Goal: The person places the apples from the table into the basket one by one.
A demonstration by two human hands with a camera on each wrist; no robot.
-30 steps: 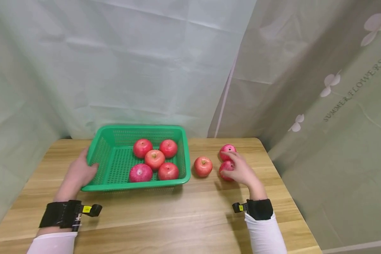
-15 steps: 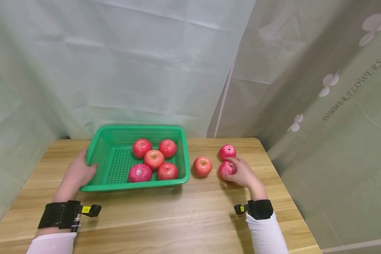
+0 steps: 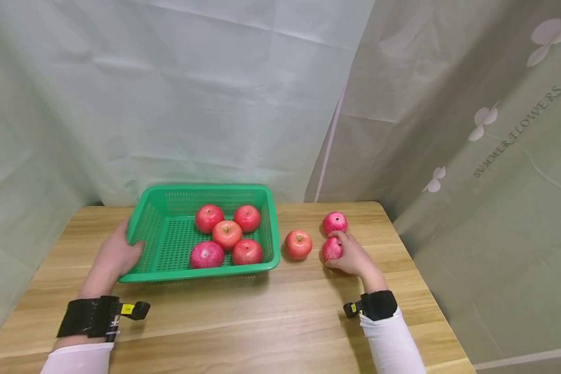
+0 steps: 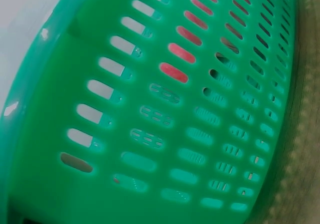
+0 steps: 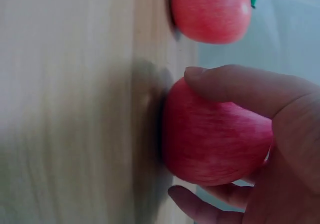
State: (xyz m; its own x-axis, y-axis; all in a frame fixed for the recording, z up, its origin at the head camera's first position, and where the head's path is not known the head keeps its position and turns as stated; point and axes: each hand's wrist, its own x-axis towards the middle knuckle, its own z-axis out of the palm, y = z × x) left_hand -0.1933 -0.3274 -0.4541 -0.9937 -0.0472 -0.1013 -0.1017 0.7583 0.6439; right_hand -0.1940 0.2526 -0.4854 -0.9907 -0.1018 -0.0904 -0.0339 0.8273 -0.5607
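On the left, my left hand (image 3: 117,252) grips the left rim of a green plastic basket (image 3: 201,275), thumb over the edge. Slotted basket wall (image 4: 150,104) fills the left wrist view, where no hand shows. Several red apples sit in the basket's right half, a paler apple (image 3: 227,235) in their middle. My right hand (image 3: 352,257) holds a dark pink apple (image 3: 332,249) on the table. The right wrist view shows the thumb on one side of this apple (image 5: 215,134) and fingers curled on the other.
Just behind the held apple lies another dark pink apple (image 3: 334,223). A lighter red apple (image 3: 298,245) stands between it and the basket. The wooden table (image 3: 243,327) ends at a pale curtain (image 3: 205,104) at the back, with another stretch of curtain on the right.
My right hand has come down from above the near dark pink apple and closed its fingers round it. My left hand and the basket stay put.
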